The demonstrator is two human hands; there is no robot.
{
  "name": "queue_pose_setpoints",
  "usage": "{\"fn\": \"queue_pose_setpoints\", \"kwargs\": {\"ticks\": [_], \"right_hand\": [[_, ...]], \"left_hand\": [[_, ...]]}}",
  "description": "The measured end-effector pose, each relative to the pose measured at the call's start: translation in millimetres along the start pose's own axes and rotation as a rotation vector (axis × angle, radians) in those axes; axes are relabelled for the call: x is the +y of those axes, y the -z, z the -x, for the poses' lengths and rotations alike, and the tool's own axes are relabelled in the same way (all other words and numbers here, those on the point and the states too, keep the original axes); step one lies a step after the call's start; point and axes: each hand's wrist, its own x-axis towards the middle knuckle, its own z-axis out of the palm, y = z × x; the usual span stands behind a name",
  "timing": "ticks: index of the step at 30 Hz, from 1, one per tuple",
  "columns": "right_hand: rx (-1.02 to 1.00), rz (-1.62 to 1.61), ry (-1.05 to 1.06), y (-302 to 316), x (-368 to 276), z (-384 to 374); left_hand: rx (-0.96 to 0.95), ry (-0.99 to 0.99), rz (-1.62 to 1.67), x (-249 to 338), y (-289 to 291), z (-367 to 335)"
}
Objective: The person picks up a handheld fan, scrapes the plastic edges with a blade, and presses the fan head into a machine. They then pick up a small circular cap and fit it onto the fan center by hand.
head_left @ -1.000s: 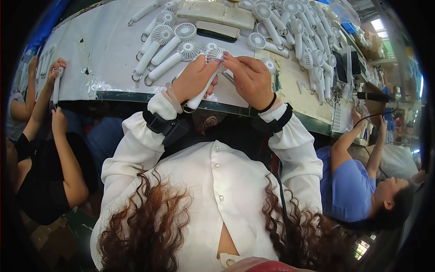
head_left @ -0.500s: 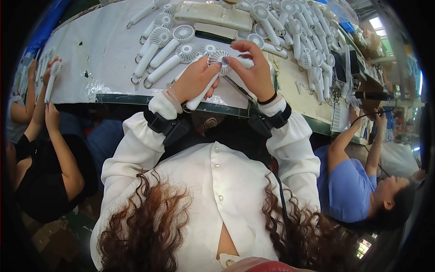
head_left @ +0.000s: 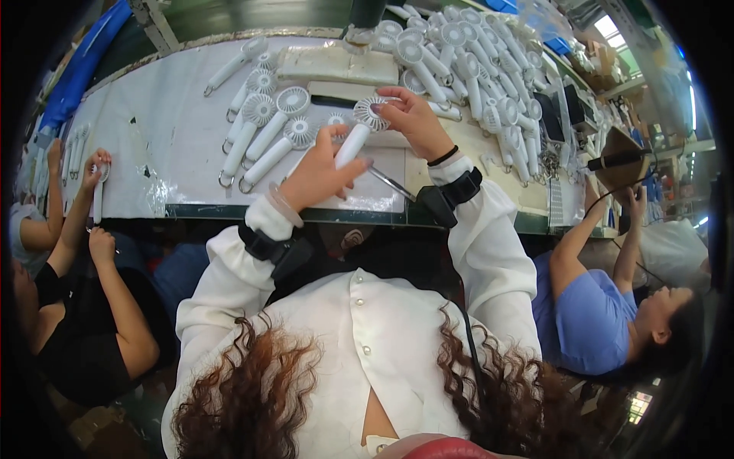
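A white handheld fan (head_left: pixel 352 144) is held up over the near part of the table, its round slatted head tilted up and to the right. My right hand (head_left: pixel 419 122) grips that head at its right side. Around the lower handle, my left hand (head_left: pixel 319 172) has its fingers and thumb spread apart; whether they touch it I cannot tell. A slim metal tool (head_left: pixel 391 183), like tweezers, lies close by, partly hidden by my right wrist strap. Left of my hands, several more white fans (head_left: pixel 269 159) with wrist rings lie on the white table cover (head_left: pixel 183 130).
A big heap of white fans (head_left: pixel 468 73) covers the table's right side. A long pale block (head_left: pixel 336 65) lies behind my hands. People sit on both sides: one on the left holds a fan (head_left: pixel 98 191), one on the right wears blue (head_left: pixel 585 321).
My left hand has loosened from the fan's handle, its fingers spreading. My right hand now holds the fan by its head, slightly left of before. The whole view has shifted a little.
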Motion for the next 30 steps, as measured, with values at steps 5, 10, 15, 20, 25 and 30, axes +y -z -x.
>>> {"fn": "queue_pose_setpoints", "kwargs": {"ticks": [5,10,15,20,25,30], "right_hand": [[0.087,0.148,0.037,-4.3,-12.8,-28.1],[0.287,0.662,0.495,-2.5,-4.8,-62.0],[0.451,0.945,0.737,-12.8,-2.2,-71.1],[0.421,1.088,0.835,-8.5,-3.8,-73.3],[0.35,1.133,0.903,2.8,-15.8,-72.1],[0.389,0.959,0.675,5.7,-80.0,-46.7]], "left_hand": [[0.234,-0.22,-0.271,-9.5,-1.1,-22.4],[0.269,-0.077,-0.161,0.0,8.0,-51.5],[0.367,-0.13,-0.262,-28.9,24.1,-91.2],[0.343,-0.027,-0.235,-13.2,31.7,-99.0],[0.297,0.07,-0.222,2.7,35.5,-101.3],[0.29,0.094,-0.237,1.7,42.6,-100.9]]}}
